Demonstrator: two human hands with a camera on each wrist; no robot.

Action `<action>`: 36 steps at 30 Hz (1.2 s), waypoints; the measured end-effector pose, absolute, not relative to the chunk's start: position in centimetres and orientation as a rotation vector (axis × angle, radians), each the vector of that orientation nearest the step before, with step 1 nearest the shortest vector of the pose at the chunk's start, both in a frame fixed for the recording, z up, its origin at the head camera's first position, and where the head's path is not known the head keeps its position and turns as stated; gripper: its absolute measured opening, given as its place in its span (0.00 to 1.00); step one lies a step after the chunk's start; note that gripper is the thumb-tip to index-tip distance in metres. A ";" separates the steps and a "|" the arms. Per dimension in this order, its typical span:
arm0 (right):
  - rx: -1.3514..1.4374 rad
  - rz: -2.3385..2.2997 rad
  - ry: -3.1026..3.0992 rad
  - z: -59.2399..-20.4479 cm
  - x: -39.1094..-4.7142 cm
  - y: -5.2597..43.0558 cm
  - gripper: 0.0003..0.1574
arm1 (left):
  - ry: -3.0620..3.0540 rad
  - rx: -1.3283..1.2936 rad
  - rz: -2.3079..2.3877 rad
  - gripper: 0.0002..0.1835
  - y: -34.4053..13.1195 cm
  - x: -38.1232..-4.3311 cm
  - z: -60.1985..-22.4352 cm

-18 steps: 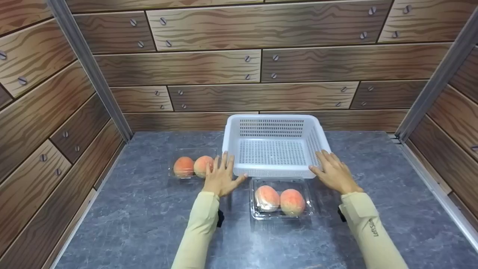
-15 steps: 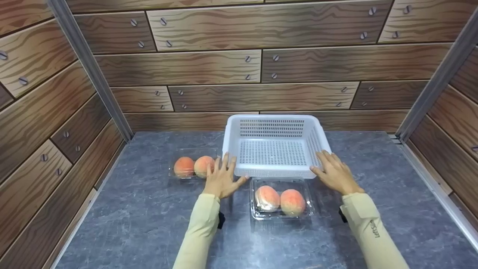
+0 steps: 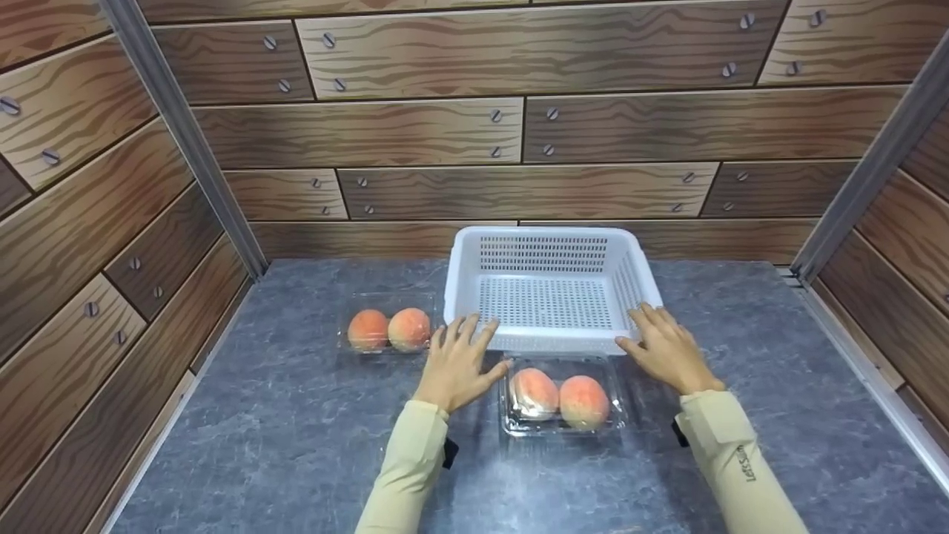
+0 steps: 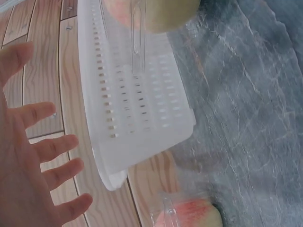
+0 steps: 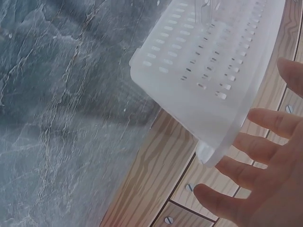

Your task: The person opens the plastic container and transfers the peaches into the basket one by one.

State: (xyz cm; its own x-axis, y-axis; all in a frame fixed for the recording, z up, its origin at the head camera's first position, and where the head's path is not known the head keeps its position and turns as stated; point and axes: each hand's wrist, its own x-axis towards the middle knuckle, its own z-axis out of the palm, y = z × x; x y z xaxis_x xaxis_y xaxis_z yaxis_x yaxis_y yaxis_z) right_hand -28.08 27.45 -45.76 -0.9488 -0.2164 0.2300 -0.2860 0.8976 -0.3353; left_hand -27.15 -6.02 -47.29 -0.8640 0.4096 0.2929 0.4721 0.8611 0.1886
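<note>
A white perforated plastic basket (image 3: 549,337) stands at the back of the table, with nothing inside. My left hand (image 3: 458,367), fingers spread, hovers before its front left corner; the left wrist view shows a gap between fingers and basket (image 4: 142,146). My right hand (image 3: 667,348) is at the front right corner, its fingers extended near the rim; whether they touch it I cannot tell. Between the hands, in front of the basket, sits a clear plastic clamshell box (image 3: 511,426) with two peaches (image 3: 584,402). Left of the basket lies another clear clamshell (image 3: 385,298) holding two peaches (image 3: 368,330).
The grey marbled tabletop (image 3: 282,445) ends at a wood-patterned back wall (image 3: 415,133) close behind the basket. Similar panels stand on the left and right, joined by metal corner posts (image 3: 196,133).
My left hand has drawn back toward me and slightly right, away from the left clamshell and the basket's corner. The right hand stays almost in place. Basket and boxes have not moved.
</note>
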 end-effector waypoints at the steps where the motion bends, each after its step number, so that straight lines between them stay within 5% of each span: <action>1: 0.388 0.551 -2.873 -45.8 -28.1 27.4 0.37 | -2.786 -0.680 -0.357 0.39 -6.0 -27.1 -47.3; 36: 0.515 0.590 -2.652 -47.3 -26.2 26.3 0.29 | -2.712 -0.934 -0.229 0.30 -4.6 -25.2 -48.9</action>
State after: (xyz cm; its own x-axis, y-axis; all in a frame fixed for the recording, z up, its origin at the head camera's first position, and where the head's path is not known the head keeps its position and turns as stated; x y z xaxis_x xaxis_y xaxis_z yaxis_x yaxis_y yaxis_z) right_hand -26.17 26.28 -47.34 -0.8628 -0.2666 0.4295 -0.4235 0.8451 -0.3261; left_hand -25.18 -4.61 -48.91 -0.7584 0.5804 0.2967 0.6219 0.7806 0.0625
